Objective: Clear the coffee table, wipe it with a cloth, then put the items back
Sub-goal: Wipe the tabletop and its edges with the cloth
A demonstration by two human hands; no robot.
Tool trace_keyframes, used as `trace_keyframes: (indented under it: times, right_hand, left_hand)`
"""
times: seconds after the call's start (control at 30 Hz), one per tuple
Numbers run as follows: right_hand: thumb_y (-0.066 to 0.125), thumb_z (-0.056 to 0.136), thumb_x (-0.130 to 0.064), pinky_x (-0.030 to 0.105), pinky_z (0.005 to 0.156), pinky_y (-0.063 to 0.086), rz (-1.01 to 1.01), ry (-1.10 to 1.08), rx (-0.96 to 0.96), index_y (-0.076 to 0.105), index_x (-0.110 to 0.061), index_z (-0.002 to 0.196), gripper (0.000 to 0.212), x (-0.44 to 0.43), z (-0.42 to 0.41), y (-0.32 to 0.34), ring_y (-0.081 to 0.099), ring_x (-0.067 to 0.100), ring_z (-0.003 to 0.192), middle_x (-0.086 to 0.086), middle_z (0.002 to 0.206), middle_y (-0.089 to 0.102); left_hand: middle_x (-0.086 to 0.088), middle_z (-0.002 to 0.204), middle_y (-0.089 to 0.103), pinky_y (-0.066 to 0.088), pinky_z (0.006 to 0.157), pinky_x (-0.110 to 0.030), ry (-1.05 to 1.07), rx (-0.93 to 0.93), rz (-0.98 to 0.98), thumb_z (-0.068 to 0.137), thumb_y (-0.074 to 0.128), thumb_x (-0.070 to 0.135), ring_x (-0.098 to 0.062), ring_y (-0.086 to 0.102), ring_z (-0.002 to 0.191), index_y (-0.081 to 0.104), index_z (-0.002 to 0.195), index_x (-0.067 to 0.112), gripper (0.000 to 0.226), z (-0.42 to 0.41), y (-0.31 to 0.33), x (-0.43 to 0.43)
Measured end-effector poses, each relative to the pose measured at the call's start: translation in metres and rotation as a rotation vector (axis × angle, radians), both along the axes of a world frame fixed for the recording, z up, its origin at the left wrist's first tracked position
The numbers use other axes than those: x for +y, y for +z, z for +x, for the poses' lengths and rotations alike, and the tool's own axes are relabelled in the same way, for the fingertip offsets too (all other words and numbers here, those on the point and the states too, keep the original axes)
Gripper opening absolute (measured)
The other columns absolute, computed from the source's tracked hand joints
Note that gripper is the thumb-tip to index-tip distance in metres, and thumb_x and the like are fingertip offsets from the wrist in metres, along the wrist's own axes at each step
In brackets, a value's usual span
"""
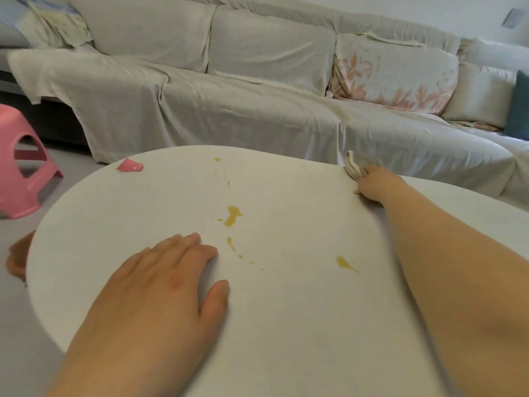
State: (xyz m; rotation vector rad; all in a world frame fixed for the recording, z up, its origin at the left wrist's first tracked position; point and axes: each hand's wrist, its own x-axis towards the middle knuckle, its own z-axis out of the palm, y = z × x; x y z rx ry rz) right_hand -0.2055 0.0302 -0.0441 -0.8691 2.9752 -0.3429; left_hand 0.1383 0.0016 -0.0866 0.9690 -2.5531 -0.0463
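The round white coffee table (286, 325) fills the lower view. Several yellow stains (233, 215) run across its middle, with one more (345, 263) toward the right. A small pink scrap (129, 165) lies near the far left rim. My left hand (160, 285) rests flat on the near left part of the top, fingers spread, holding nothing. My right hand (375, 183) reaches to the far right rim and presses a folded pale cloth (356, 165) against the table edge.
A long sofa under a grey cover (229, 110) runs behind the table, with a floral cushion (395, 78) and a teal cushion (519, 107) at the right. A pink plastic stool (20, 167) stands on the floor to the left. Something brown (18, 257) shows beneath the left rim.
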Motion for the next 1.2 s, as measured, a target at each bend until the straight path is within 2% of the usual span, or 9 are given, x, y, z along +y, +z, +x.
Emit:
trace_keyframes:
  times: [0.13, 0.23, 0.43, 0.6, 0.77, 0.9, 1.03, 1.13, 1.2]
  right_hand:
    - [0.04, 0.088, -0.018, 0.032, 0.102, 0.031, -0.115, 0.37, -0.061, 0.039, -0.026, 0.133, 0.045, -0.035, 0.054, -0.005, 0.041, 0.03, 0.125, 0.007, 0.139, 0.045]
    - [0.04, 0.089, -0.019, 0.029, 0.1, 0.03, -0.176, 0.484, -0.08, 0.043, -0.027, 0.13, 0.042, -0.028, 0.063, -0.009, 0.043, 0.026, 0.123, 0.005, 0.136, 0.049]
    - [0.037, 0.092, -0.018, 0.037, 0.104, 0.028, -0.098, 0.086, 0.009, 0.041, -0.013, 0.131, 0.039, 0.061, -0.005, -0.002, 0.038, 0.034, 0.126, 0.015, 0.14, 0.042]
    - [0.051, 0.083, -0.013, 0.035, 0.099, 0.034, -0.123, 0.068, -0.051, 0.039, -0.017, 0.133, 0.052, 0.066, 0.014, 0.0, 0.043, 0.035, 0.122, 0.015, 0.137, 0.046]
    - [0.052, 0.08, -0.014, 0.008, 0.075, 0.036, -0.21, 0.491, -0.149, 0.051, -0.034, 0.121, 0.045, 0.051, 0.094, -0.004, 0.055, 0.007, 0.094, -0.003, 0.121, 0.059]
    - [0.052, 0.082, -0.015, 0.009, 0.092, 0.022, -0.201, 0.741, -0.223, 0.052, -0.034, 0.122, 0.043, 0.067, 0.121, -0.01, 0.041, 0.003, 0.12, -0.015, 0.135, 0.047]
    - [0.052, 0.083, -0.007, 0.013, 0.082, 0.031, -0.273, 0.489, -0.199, 0.055, -0.023, 0.119, 0.04, 0.102, 0.077, 0.0, 0.052, 0.018, 0.11, 0.003, 0.125, 0.058]
    - [0.048, 0.086, -0.012, 0.026, 0.093, 0.032, -0.235, 0.2, -0.085, 0.051, -0.022, 0.124, 0.039, 0.123, 0.051, 0.001, 0.046, 0.026, 0.117, 0.009, 0.128, 0.056]
    - [0.046, 0.087, -0.015, 0.029, 0.095, 0.033, -0.19, 0.189, -0.074, 0.049, -0.024, 0.125, 0.039, 0.12, 0.056, 0.0, 0.046, 0.027, 0.119, 0.008, 0.129, 0.056]
  left_hand:
    - [0.002, 0.127, 0.058, 0.037, 0.098, -0.039, 0.057, 0.081, 0.161, 0.062, 0.017, 0.057, -0.019, 0.051, 0.12, 0.061, 0.109, 0.022, 0.072, 0.001, -0.002, -0.001]
    - [0.006, 0.133, 0.051, 0.031, 0.102, -0.036, 0.045, 0.108, 0.159, 0.059, 0.014, 0.061, -0.016, 0.043, 0.126, 0.057, 0.114, 0.024, 0.08, 0.001, -0.002, 0.002]
    - [0.014, 0.142, 0.037, 0.02, 0.106, -0.026, 0.024, 0.105, 0.168, 0.078, 0.024, 0.055, -0.008, 0.029, 0.133, 0.043, 0.125, 0.031, 0.056, 0.002, -0.003, 0.002]
    - [0.013, 0.142, 0.036, 0.018, 0.106, -0.026, 0.01, 0.11, 0.155, 0.082, 0.034, 0.049, -0.009, 0.029, 0.133, 0.042, 0.125, 0.03, 0.047, 0.001, -0.004, 0.0]
    - [0.011, 0.143, 0.036, 0.019, 0.105, -0.027, -0.005, 0.111, 0.156, 0.082, 0.038, 0.046, -0.011, 0.029, 0.132, 0.042, 0.125, 0.03, 0.046, 0.002, -0.002, -0.001]
    - [0.012, 0.142, 0.036, 0.022, 0.104, -0.028, -0.01, 0.116, 0.158, 0.082, 0.039, 0.045, -0.011, 0.03, 0.131, 0.042, 0.125, 0.031, 0.046, 0.002, 0.0, 0.001]
    - [0.013, 0.143, 0.035, 0.023, 0.105, -0.03, 0.005, 0.106, 0.171, 0.082, 0.038, 0.047, -0.012, 0.03, 0.131, 0.041, 0.126, 0.031, 0.047, 0.002, 0.003, 0.001]
    - [0.012, 0.143, 0.035, 0.023, 0.104, -0.029, 0.011, 0.103, 0.16, 0.084, 0.038, 0.045, -0.012, 0.031, 0.131, 0.041, 0.126, 0.03, 0.045, 0.001, 0.003, 0.002]
    - [0.011, 0.141, 0.038, 0.025, 0.103, -0.03, 0.024, 0.117, 0.153, 0.084, 0.039, 0.042, -0.013, 0.033, 0.13, 0.044, 0.124, 0.029, 0.042, -0.001, 0.003, 0.003]
